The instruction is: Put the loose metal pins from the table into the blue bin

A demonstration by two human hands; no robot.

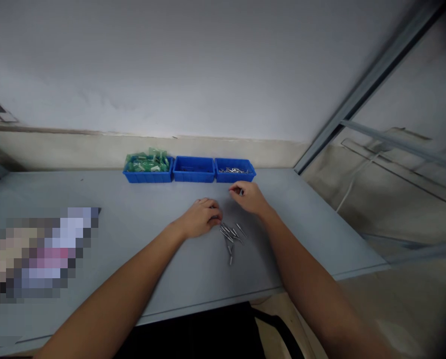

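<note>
Slender silver metal pins (229, 232) lay heaped on the grey table (196, 276). I noted the bare left hand (202, 218) beside them, the bare right hand (250, 197) beyond, fingers curled; any grip I could not tell.

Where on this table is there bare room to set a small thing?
Bare table lies between the pixelated patch and the left hand, and right of the right hand. Crowded: metal pins between the forearms; blue bins along the back.

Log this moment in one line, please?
left hand: beside metal pins; right hand: near right blue bin; left blue bin: green plastic bags
</note>
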